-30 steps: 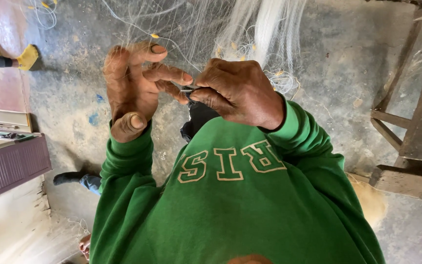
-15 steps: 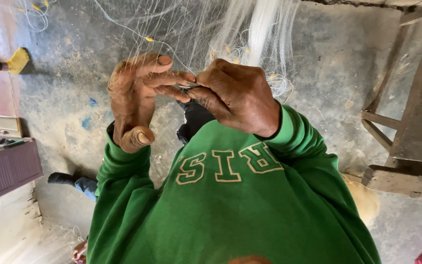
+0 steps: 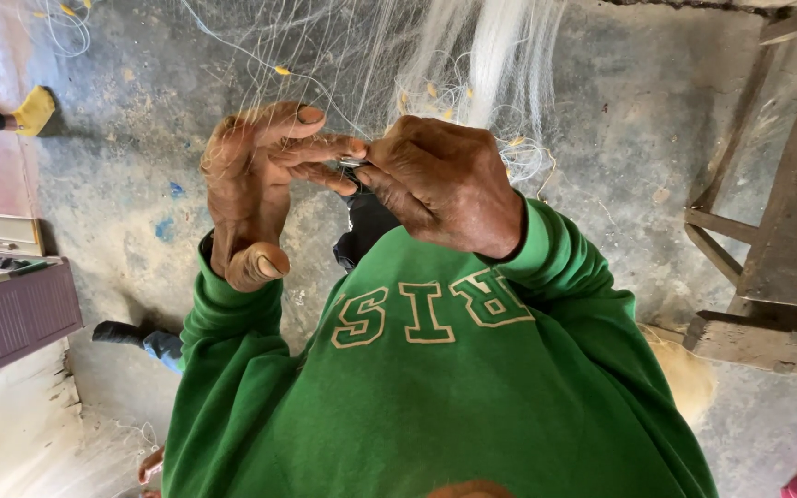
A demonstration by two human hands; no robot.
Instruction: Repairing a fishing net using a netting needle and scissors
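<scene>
My left hand (image 3: 255, 189) and my right hand (image 3: 440, 184) are raised together in front of my green sweatshirt (image 3: 435, 387). Their fingertips meet around a small grey piece (image 3: 352, 163), which my right thumb and forefinger pinch. The left middle fingers press against it from the other side, while the left index finger and thumb stick out. Thin strands of a white fishing net (image 3: 472, 65) run down from the top into that pinch. How the strand is held is hidden by the fingers.
A wooden frame (image 3: 777, 231) stands at the right. At the left edge sits a purple slatted box (image 3: 11, 318). Another person's yellow-shod foot (image 3: 34, 111) is at top left, and a dark shoe with a jeans leg (image 3: 136, 337) lies lower left. The floor is rough concrete.
Both hands stay joined at the same spot. My left fingers have curled in closer to the right fingertips, and the view has shifted slightly.
</scene>
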